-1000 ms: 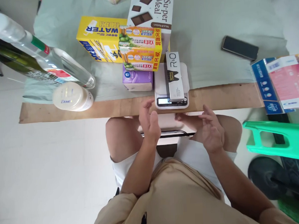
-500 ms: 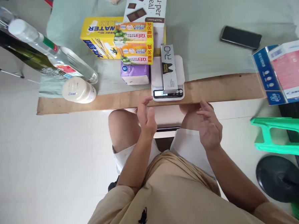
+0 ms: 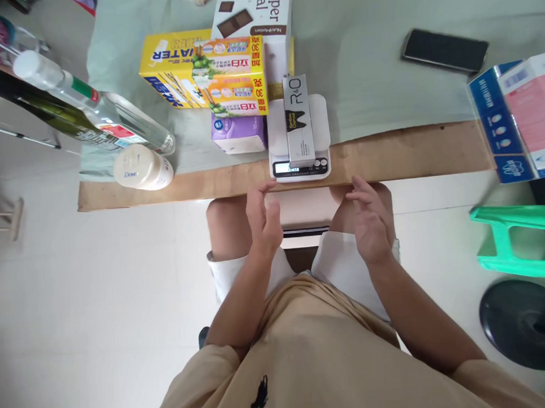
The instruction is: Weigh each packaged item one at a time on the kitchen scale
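Observation:
A white digital scale stands at the table's front edge with its small display lit; the digits are too small to read. Across it lies a grey R&O toothpaste box. My left hand is just below the scale's near left corner, thumb and fingers apart, holding nothing. Off the table edge to the right of the scale, my right hand is empty too, its fingers loosely spread. Left of the scale sits a purple pack, with yellow toothpaste boxes behind it.
Bottles and a Dove jar occupy the table's left end. A Su-per Meal box lies behind the scale. To the right are a black phone and flat blue-and-pink packs. A green stool stands on the floor.
The camera view has shifted slightly, moving the table items a little within the picture. My right hand has drifted slightly toward the left. The toothpaste box stays on the scale.

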Motion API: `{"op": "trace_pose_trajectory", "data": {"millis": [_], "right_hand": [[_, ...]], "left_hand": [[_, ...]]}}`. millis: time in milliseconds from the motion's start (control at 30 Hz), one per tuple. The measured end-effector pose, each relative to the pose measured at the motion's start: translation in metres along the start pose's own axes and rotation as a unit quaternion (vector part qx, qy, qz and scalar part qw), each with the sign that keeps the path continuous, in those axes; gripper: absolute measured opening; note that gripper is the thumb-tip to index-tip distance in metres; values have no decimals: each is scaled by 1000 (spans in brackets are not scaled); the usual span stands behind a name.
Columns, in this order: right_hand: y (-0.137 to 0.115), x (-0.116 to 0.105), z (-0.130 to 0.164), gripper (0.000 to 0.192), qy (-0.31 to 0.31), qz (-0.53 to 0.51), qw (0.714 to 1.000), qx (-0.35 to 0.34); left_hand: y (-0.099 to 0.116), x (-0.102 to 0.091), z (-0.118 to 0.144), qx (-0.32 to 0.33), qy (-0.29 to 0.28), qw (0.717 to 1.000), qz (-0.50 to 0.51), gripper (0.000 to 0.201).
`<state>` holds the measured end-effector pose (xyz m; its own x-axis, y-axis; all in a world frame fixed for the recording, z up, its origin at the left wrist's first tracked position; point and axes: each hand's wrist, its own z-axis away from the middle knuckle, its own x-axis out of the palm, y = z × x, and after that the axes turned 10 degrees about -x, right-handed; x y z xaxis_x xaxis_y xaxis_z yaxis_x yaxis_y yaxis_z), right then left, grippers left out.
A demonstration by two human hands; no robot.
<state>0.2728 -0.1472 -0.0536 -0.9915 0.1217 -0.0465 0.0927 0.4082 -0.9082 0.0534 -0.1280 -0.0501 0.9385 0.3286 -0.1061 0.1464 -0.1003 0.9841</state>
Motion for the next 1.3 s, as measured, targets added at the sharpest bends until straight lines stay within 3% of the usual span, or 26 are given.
{"op": "trace_pose_trajectory", "data": {"millis": [267,400,533,633,733,867,1000,1167,1300], "right_hand": [[-1,36,-43,38,-69,15,997,19],[10,57,-73,52,-71,39,996,48],[22,72,-90,61,-113,65,989,65],[19,76,-90,59,-111,81,989,61],[5,69,-84,55,-64,95,992,48],[-12,34,-72,42,30,118,991,47],[-1,-30,-60,34,130,151,980,0],[28,-132,-63,27,198,314,928,-16],[42,-185,-78,29,214,378,900,16]], "left_hand": [[11,25,-32,-29,-91,995,-19,64],[5,41,-40,-38,-92,995,-19,72],[4,48,-41,-74,-100,992,-11,70],[12,49,-34,-51,-124,991,-15,70],[26,57,-18,5,-160,987,-13,73],[45,82,6,52,-251,966,1,78],[51,105,20,67,-356,932,33,83],[46,106,23,27,-398,916,39,77],[37,99,26,6,-381,924,41,74]]}}
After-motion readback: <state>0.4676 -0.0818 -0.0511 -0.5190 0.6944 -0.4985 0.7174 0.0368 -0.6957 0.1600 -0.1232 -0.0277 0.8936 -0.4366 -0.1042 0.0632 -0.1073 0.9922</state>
